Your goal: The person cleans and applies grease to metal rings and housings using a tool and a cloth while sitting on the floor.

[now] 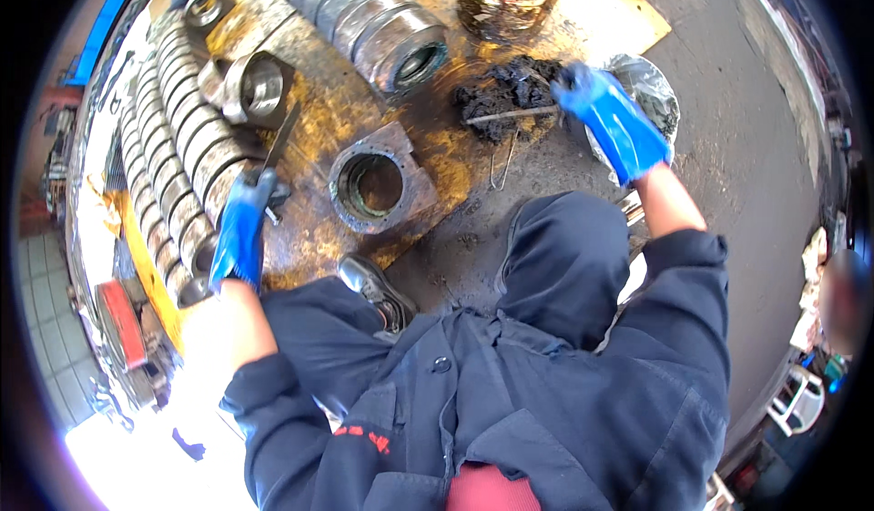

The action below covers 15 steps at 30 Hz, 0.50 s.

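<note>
We note the left hand [240,230] closed on a flat blade [280,137] beside the square bearing housing [378,186]. The right hand [612,121] grips a thin rod [510,115] in the dark sludge pile [505,97]. Greasy gloves risk slipping; debris could foul the housing bore.

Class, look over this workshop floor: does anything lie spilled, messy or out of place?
Yes. A clump of black greasy sludge lies loose on the yellow-stained cardboard sheet, not in a container. The right hand in a blue glove holds a thin rod across it. The left hand grips a dark flat tool beside the metal rings.
</note>
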{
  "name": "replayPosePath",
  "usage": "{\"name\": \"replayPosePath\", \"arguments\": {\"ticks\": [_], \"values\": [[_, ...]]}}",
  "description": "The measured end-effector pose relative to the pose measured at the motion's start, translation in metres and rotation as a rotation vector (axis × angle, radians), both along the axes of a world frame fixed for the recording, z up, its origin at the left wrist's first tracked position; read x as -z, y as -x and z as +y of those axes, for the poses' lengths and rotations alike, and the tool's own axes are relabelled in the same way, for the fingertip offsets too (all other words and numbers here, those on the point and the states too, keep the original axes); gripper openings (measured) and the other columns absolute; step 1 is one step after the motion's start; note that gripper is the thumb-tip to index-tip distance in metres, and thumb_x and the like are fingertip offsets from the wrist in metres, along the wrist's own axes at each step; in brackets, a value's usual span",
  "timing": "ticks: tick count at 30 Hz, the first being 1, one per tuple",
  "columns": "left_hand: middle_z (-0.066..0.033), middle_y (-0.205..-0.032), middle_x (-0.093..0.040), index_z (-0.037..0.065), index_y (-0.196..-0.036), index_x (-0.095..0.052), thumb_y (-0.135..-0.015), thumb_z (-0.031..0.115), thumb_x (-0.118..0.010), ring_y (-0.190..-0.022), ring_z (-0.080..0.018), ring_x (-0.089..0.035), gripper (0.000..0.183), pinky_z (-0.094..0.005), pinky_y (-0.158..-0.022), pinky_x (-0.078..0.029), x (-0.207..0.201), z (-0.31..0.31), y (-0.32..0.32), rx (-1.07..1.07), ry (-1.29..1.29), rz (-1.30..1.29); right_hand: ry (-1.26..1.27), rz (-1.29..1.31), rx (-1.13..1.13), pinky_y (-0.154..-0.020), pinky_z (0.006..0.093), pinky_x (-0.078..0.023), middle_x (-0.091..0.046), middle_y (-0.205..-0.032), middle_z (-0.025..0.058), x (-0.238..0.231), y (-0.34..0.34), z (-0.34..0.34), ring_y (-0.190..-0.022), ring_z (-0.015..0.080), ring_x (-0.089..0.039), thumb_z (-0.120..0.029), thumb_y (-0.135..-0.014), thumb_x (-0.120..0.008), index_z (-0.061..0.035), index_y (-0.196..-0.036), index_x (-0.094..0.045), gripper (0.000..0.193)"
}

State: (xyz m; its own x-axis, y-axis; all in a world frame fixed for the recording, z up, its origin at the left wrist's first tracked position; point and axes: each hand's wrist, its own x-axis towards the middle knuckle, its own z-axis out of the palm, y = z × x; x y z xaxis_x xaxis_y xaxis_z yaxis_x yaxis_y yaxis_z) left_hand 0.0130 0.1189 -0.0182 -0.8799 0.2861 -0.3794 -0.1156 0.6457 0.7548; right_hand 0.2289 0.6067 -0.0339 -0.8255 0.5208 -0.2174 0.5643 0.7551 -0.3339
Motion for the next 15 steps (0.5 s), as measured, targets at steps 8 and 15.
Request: {"name": "replayPosePath", "arguments": {"ticks": [8, 15], "values": [[-0.0229, -0.103, -0.067, 0.003, -0.111, -0.063, -0.084, 0.038, -0.053, -0.100, -0.0397, -0.063, 0.045, -0.0452, -0.088, -0.049, 0.009, -0.003, 0.009, 0.274, 0.655, 0.331, 0.210, 0.253, -0.269, -0.068, 0.0359, -0.053, -0.068, -0.079, 0.0133, 0.038, 0.086, -0.117, -0.070, 0.0240, -0.066, -0.028, -0.082, -0.064, -0.0067, -0.095, -0.066, 0.025], [-0.0208, -0.121, -0.061, 0.009, -0.119, -0.062, -0.085, 0.037, -0.054, -0.113, -0.0376, -0.057, 0.044, -0.0447, -0.096, -0.046, -0.002, -0.008, -0.003, 0.253, 0.716, 0.319, 0.130, 0.148, 0.186, -0.082, 0.0458, -0.052, -0.068, -0.096, 0.0185, 0.152, 0.046, -0.245, -0.093, 0.0379, -0.065, -0.036, -0.081, -0.064, -0.0116, -0.102, -0.063, 0.032]]}}
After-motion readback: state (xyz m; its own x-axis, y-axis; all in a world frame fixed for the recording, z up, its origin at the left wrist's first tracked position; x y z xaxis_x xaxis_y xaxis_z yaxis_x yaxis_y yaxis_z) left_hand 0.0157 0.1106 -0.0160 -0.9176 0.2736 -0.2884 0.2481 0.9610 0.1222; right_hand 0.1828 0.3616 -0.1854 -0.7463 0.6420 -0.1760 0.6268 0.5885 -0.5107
